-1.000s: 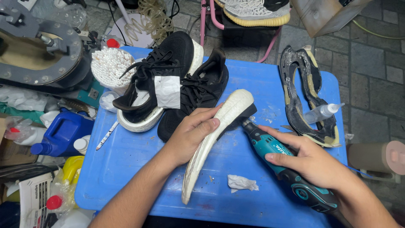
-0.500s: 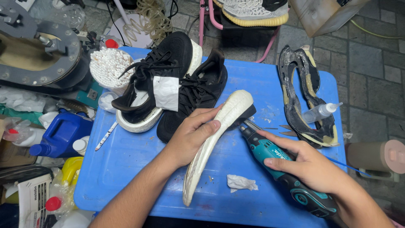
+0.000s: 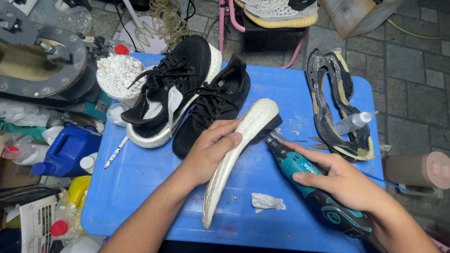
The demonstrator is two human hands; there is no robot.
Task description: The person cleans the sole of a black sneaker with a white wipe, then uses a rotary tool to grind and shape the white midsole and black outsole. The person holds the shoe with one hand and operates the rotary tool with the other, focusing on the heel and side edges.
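- Left hand (image 3: 211, 150) grasping white sole (image 3: 236, 150), tilted on blue bench (image 3: 140, 178).
- Right hand (image 3: 344, 180) clenched round teal rotary tool (image 3: 307, 180), tip beside sole's heel.
- Black shoes (image 3: 187, 93) behind.

long white foam sole (image 3: 234, 154) on edge across the blue table, teal rotary tool (image 3: 309, 180) seemingly touching its heel end

Even soft daylight, faint shadows, sharp focus, slight wide-angle bending at edges
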